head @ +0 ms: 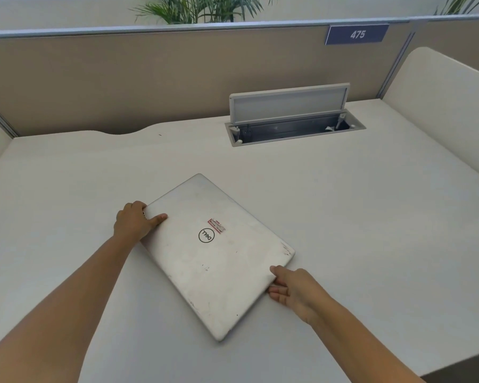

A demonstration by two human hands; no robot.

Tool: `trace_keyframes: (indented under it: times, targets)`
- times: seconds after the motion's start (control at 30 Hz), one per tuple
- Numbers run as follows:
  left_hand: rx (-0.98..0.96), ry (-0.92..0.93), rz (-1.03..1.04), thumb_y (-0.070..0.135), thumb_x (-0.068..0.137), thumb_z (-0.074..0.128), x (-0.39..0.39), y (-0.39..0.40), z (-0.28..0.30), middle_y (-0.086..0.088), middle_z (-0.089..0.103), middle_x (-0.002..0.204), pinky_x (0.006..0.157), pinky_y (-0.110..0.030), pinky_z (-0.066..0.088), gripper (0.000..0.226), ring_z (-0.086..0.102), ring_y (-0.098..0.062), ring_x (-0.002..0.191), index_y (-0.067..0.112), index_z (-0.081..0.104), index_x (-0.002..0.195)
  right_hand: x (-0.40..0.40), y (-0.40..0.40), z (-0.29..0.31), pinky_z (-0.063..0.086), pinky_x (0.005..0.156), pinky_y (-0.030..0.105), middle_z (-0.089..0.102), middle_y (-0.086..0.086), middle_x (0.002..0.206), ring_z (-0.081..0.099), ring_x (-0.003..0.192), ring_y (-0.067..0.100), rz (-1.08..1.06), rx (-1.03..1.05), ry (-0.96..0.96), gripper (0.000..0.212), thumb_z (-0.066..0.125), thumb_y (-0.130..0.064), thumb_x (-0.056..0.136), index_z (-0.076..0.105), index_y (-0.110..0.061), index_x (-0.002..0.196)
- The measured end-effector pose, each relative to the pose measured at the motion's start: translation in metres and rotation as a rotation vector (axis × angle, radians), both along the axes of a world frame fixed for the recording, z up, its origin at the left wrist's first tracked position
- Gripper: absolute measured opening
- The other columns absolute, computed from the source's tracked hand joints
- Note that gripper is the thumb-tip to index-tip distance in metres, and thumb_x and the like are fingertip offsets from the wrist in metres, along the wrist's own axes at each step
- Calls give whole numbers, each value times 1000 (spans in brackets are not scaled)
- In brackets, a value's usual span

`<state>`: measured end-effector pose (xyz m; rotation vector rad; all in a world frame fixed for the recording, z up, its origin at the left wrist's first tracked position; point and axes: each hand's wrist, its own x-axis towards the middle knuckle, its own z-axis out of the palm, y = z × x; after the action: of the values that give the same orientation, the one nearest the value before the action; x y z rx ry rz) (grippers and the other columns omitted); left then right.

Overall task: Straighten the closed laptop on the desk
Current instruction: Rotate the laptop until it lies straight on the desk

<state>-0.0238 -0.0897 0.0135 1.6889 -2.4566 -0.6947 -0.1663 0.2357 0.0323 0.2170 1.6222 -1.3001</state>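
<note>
A closed silver laptop (219,258) with a round logo and a red-edged sticker lies flat on the white desk (371,230), turned at a slant to the desk's edges. My left hand (134,221) grips its left corner, thumb on the lid and fingers curled around the edge. My right hand (293,291) holds the lower right edge, with the thumb on top of the lid and the fingers against the side.
An open cable hatch (293,120) with its lid raised sits at the back of the desk. A beige partition (122,78) with a number sign "475" (357,34) runs behind. White side panels (440,111) flank the desk, and plants (199,8) show beyond.
</note>
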Motion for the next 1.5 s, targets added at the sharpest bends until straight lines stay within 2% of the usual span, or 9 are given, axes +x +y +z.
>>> trace_keyframes:
  times: [0.13, 0.3, 0.43, 0.57, 0.73, 0.9, 1.13, 1.23, 1.5]
  targets:
    - [9, 31, 22, 54, 72, 67, 2, 0, -4, -20, 55, 117, 93, -48, 44, 68, 48, -40, 112, 5, 50, 117, -1, -1, -1, 53, 74, 32, 59, 20, 111, 59, 88, 27, -3, 4, -4, 34, 60, -17, 89, 54, 2, 116]
    - [24, 87, 42, 51, 71, 68, 2, -1, -7, -20, 56, 116, 97, -46, 39, 66, 48, -39, 113, 4, 52, 115, -4, -3, 0, 52, 91, 40, 57, 19, 124, 60, 108, 34, -8, -34, -34, 41, 62, -21, 88, 51, 1, 122]
    - [38, 110, 56, 49, 72, 69, 4, 2, -7, -20, 56, 115, 98, -45, 37, 65, 48, -38, 112, 4, 52, 115, -1, -6, -2, 51, 92, 39, 65, 15, 105, 64, 95, 29, 41, -62, 0, 27, 54, -11, 93, 54, 3, 115]
    - [41, 131, 56, 47, 72, 71, 5, 5, -6, -20, 56, 113, 98, -44, 38, 64, 49, -37, 111, 4, 51, 115, 2, -6, -8, 48, 101, 43, 60, 19, 121, 61, 109, 32, 175, 62, 169, 30, 51, -11, 93, 49, 4, 118]
    - [157, 229, 85, 41, 70, 74, 13, 2, -3, -16, 60, 104, 90, -46, 47, 59, 60, -37, 95, 4, 52, 111, -3, -1, -11, 48, 100, 41, 57, 22, 124, 59, 96, 24, 248, 56, 207, 32, 53, -12, 92, 46, 5, 119]
    - [190, 295, 74, 33, 78, 70, 18, -2, -5, -22, 57, 115, 94, -50, 46, 50, 57, -39, 102, 0, 53, 112, -6, 1, -14, 51, 93, 33, 57, 20, 123, 57, 95, 21, 271, 25, 225, 33, 53, -12, 93, 47, 5, 120]
    - [215, 274, 47, 41, 84, 60, 17, -3, -1, -23, 54, 64, 68, -42, 47, 53, 48, -26, 63, -11, 56, 82, -12, 2, -17, 49, 98, 37, 58, 19, 123, 58, 103, 24, 294, 12, 247, 31, 53, -13, 93, 47, 2, 119]
    - [215, 259, 47, 44, 84, 58, 16, -2, -2, 1, 37, 42, 51, -28, 23, 58, 40, -22, 50, 12, 32, 43, -19, 4, -18, 47, 101, 43, 58, 18, 123, 58, 112, 29, 277, -12, 272, 32, 53, -16, 93, 46, 0, 120]
    - [146, 203, 35, 50, 85, 52, 16, 0, -5, 4, 26, 38, 52, -30, 17, 60, 52, -26, 53, 20, 18, 45, -29, 7, -27, 48, 101, 44, 57, 18, 122, 59, 112, 30, 287, -80, 283, 31, 56, -19, 91, 48, -3, 116]
